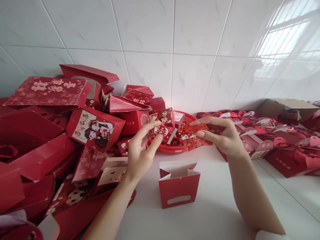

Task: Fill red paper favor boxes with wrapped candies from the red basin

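Observation:
My left hand [141, 148] pinches a small red printed packet [161, 131] with a white heart-like patch, between thumb and fingers. My right hand [222, 136] is closed on a small shiny orange-red wrapped piece [198, 127]; its contents are hidden. Just under that hand is a red card with a gold flower pattern [196, 143], and I cannot tell whether it is held. Behind both hands stands a red plastic basket [172, 150] with small boxes and packets in it. Below them an open-topped red paper box [178, 193] stands upright on the white surface.
A high heap of red gift boxes [97, 130], some open, fills the left side. Rows of closed red boxes with handles [287, 160] stand at the right. A brown cardboard box [272, 108] sits behind them, near the tiled wall [147, 30].

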Motion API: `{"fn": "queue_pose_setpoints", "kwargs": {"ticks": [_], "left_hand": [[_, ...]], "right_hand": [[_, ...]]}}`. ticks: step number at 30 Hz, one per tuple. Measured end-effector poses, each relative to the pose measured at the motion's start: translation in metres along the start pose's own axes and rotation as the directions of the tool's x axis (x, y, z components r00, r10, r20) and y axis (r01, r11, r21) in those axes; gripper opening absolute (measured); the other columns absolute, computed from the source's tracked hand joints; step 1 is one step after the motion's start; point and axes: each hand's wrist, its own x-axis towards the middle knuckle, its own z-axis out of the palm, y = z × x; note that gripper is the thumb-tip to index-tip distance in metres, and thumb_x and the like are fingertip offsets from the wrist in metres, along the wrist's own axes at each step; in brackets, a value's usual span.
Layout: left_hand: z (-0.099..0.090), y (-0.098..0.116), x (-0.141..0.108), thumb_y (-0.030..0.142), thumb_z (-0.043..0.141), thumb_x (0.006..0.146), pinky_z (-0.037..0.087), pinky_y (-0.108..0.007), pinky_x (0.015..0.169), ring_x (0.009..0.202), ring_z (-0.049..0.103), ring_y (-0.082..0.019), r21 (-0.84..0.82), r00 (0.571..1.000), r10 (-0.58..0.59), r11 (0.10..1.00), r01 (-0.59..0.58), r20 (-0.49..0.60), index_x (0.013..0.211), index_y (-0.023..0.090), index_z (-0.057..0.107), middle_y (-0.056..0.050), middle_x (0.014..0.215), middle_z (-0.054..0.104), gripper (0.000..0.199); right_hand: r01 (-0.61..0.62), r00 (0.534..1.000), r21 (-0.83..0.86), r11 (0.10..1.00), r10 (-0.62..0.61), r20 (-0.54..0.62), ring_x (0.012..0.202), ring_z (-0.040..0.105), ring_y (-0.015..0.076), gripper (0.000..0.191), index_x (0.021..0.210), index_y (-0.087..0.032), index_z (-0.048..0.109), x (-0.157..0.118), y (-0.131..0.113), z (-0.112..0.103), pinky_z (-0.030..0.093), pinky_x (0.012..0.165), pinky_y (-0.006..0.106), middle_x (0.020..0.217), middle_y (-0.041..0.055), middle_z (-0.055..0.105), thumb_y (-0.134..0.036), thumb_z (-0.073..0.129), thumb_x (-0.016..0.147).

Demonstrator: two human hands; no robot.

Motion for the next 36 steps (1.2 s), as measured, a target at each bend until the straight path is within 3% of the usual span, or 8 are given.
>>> {"fn": "queue_pose_setpoints", "kwargs": {"ticks": [3,6,11,15,20,26,32,36], "left_hand": [[-0.008,0.016,-0.007,0.027,0.071,0.085,0.053,-0.039,0.107,0.123,0.064,-0.026,0.011,0.994,0.108,0.994,-0.109,0.034,0.121,0.026,0.065,-0.004,0.128,0.070,0.036],[-0.015,0.027,-0.013,0.026,0.074,0.083,0.055,-0.041,0.105,0.119,0.067,-0.026,0.020,0.959,0.116,0.992,-0.125,0.258,0.139,0.031,0.053,-0.005,0.137,0.065,0.061],[-0.023,0.034,-0.013,0.020,0.070,0.085,0.056,-0.032,0.098,0.108,0.071,-0.023,0.196,0.862,0.176,0.934,-0.298,0.475,0.123,0.028,0.069,-0.001,0.118,0.074,0.038],[-0.023,0.034,-0.014,0.020,0.067,0.086,0.056,-0.029,0.093,0.102,0.073,-0.021,0.234,0.813,0.123,0.924,-0.303,0.569,0.120,0.028,0.070,0.001,0.114,0.076,0.034],[-0.017,0.025,-0.017,0.020,0.065,0.089,0.053,-0.034,0.098,0.113,0.068,-0.024,0.305,0.780,0.085,0.890,-0.339,0.620,0.136,0.029,0.060,-0.002,0.124,0.072,0.048],[-0.024,0.021,-0.011,0.026,0.057,0.096,0.054,-0.032,0.085,0.098,0.070,-0.021,0.335,0.751,-0.017,0.901,-0.274,0.660,0.099,0.027,0.075,-0.004,0.117,0.070,0.019],[-0.018,0.008,-0.011,0.030,0.053,0.097,0.055,-0.035,0.085,0.097,0.071,-0.024,0.375,0.809,-0.122,0.918,-0.128,0.575,0.108,0.029,0.077,-0.003,0.106,0.077,0.027],[-0.016,0.006,-0.011,0.026,0.060,0.091,0.056,-0.034,0.090,0.099,0.072,-0.024,0.337,0.797,-0.162,0.940,-0.055,0.581,0.098,0.028,0.079,-0.003,0.108,0.076,0.021]], "right_hand": [[0.085,0.996,-0.109,0.990,-0.081,0.037,0.065,0.063,0.0137,0.020,0.096,-0.022,0.081,-0.010,-0.015,-0.009,0.051,0.053,0.025,0.082,0.0033,0.074,-0.034,0.081,0.081],[0.146,0.989,-0.168,0.975,-0.144,0.022,0.076,0.069,0.0164,0.019,0.097,-0.025,0.081,-0.018,-0.022,-0.017,0.058,0.063,0.027,0.090,0.0039,0.076,-0.035,0.081,0.081],[0.155,0.988,-0.269,0.951,-0.144,0.060,0.077,0.069,0.0180,0.019,0.099,-0.025,0.080,-0.025,-0.027,-0.021,0.058,0.062,0.029,0.088,0.0042,0.075,-0.037,0.079,0.084],[0.158,0.983,-0.291,0.944,-0.123,0.136,0.068,0.066,0.0153,0.019,0.099,-0.025,0.079,-0.026,-0.030,-0.015,0.053,0.053,0.026,0.086,0.0032,0.075,-0.037,0.078,0.084],[0.162,0.973,-0.284,0.945,-0.104,0.208,0.065,0.065,0.0126,0.017,0.102,-0.024,0.078,-0.025,-0.031,-0.010,0.050,0.052,0.024,0.086,0.0015,0.075,-0.031,0.075,0.087],[0.174,0.975,-0.342,0.924,-0.112,0.191,0.060,0.060,0.0107,0.016,0.103,-0.026,0.078,-0.024,-0.030,-0.004,0.047,0.051,0.023,0.082,-0.0001,0.073,-0.029,0.072,0.089],[0.251,0.966,-0.442,0.862,-0.194,0.170,0.063,0.060,0.0118,0.021,0.106,-0.024,0.078,-0.019,-0.013,0.012,0.047,0.054,0.024,0.085,0.0019,0.075,-0.024,0.064,0.090],[0.334,0.936,-0.436,0.836,-0.239,0.259,0.068,0.064,0.0132,0.026,0.112,-0.026,0.076,-0.018,-0.008,0.016,0.051,0.060,0.025,0.094,0.0032,0.077,-0.021,0.059,0.093]]}}
